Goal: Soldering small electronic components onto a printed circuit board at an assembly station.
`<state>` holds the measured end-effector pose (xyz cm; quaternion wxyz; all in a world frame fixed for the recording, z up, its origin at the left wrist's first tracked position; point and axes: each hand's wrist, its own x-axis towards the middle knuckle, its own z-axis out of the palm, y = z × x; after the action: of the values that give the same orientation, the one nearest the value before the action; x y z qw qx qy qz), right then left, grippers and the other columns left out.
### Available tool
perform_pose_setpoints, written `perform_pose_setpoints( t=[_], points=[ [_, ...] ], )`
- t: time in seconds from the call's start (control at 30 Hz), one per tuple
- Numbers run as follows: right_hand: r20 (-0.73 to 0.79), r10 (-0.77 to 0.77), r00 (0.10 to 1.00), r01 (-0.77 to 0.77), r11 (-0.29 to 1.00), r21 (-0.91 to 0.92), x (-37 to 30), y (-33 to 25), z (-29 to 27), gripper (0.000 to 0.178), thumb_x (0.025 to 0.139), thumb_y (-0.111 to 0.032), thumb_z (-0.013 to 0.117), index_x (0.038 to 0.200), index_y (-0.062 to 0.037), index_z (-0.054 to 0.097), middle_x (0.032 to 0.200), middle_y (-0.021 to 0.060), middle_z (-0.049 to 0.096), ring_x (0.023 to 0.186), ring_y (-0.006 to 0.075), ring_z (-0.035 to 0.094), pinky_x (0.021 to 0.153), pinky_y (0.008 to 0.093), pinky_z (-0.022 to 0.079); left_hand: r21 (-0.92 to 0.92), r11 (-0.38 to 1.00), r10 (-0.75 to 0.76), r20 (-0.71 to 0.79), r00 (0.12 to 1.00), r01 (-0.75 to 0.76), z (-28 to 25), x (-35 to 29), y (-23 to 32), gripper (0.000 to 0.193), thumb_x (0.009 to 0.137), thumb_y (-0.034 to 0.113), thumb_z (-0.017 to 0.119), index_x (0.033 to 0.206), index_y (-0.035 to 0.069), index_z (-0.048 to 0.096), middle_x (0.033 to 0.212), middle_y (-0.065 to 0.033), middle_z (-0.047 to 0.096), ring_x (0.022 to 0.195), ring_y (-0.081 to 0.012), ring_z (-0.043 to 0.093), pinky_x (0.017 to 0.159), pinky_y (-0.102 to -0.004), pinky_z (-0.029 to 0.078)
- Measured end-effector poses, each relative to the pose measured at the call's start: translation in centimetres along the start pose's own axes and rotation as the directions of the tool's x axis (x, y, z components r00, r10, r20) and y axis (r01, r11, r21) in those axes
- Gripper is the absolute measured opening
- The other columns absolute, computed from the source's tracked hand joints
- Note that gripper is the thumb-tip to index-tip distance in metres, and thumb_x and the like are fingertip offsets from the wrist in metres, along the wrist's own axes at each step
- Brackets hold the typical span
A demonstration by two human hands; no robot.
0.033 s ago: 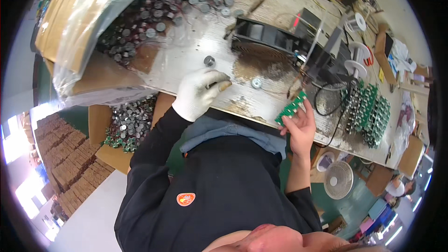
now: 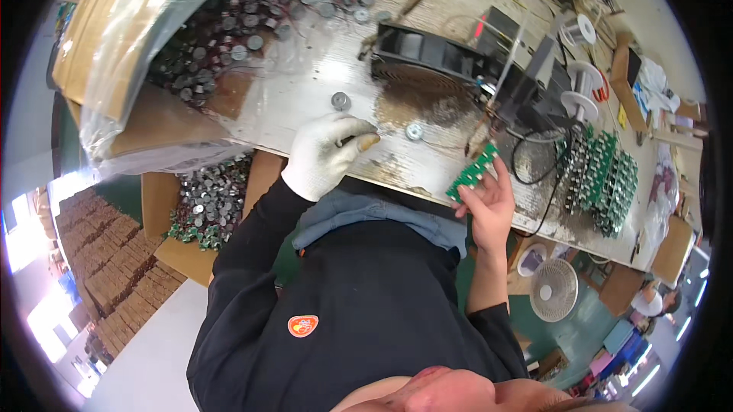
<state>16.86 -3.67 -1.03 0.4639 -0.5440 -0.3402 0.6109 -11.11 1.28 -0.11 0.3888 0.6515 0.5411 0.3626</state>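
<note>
My left hand (image 2: pixel 327 154), in a white glove with darkened fingertips, hovers at the table's near edge. Its thumb and fingers are pinched together, and whatever lies between them is hidden. Just beyond it stands a small grey round buzzer-like part (image 2: pixel 340 101) on the worktable (image 2: pixel 294 110). A second, paler round part (image 2: pixel 414 132) with thin wires lies between my two hands. My bare right hand (image 2: pixel 491 210) grips a strip of green circuit board (image 2: pixel 472 173) by its lower edge, thumb on the near side, holding it slanted.
A black fan (image 2: pixel 427 53) lies beyond my hands, beside a soldering stand (image 2: pixel 527 76) and spools (image 2: pixel 582 103). Stacked green boards (image 2: pixel 603 183) sit at right. Many round wired parts (image 2: pixel 252 30) heap at the back left. A carton (image 2: pixel 160 206) of similar parts stands lower left.
The view has shifted slightly. The grey round part near my glove has turned and come a little closer to it. Both hands keep nearly the same pose.
</note>
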Motion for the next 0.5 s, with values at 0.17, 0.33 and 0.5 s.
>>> perform_pose_setpoints(
  t=[0.17,0.33,0.5],
  points=[
    [0.04,0.009,0.999,-0.01,1.0,0.027,-0.2,-0.7,0.1,0.073,0.08,0.011,0.062,0.142,-0.0016,0.025,0.103,0.0177,0.058,0.063,0.0187,0.065,0.047,0.0237,0.05,-0.321,0.88,-0.326,0.129,0.937,0.35,3.5,-0.9,2.7,0.022,0.085,0.016,0.068,0.094,-0.004,0.066,0.076,-0.0065,0.064,0.071,-0.0111,0.059,0.063,-0.0253,0.047],
    [0.093,0.012,0.996,-0.021,0.995,0.098,-0.5,-0.5,0.4,0.073,0.08,0.01,0.062,0.142,-0.0013,0.024,0.106,0.0172,0.056,0.064,0.0191,0.065,0.047,0.0235,0.049,-0.426,0.633,-0.486,0.431,0.76,0.646,5.5,-0.6,4.4,0.029,0.088,0.022,0.065,0.101,-0.004,0.063,0.079,-0.0068,0.065,0.071,-0.01,0.06,0.062,-0.0223,0.049],
    [0.14,0.013,0.99,-0.029,0.993,0.112,-0.6,-0.1,0.5,0.074,0.08,0.011,0.061,0.143,-0.002,0.025,0.107,0.0196,0.056,0.063,0.0196,0.065,0.046,0.0239,0.05,-0.471,0.6,-0.441,0.479,0.759,0.647,7.3,-0.5,4.5,0.027,0.088,0.02,0.064,0.098,-0.005,0.062,0.084,-0.0084,0.065,0.072,-0.0114,0.061,0.064,-0.0237,0.05]
  ],
)
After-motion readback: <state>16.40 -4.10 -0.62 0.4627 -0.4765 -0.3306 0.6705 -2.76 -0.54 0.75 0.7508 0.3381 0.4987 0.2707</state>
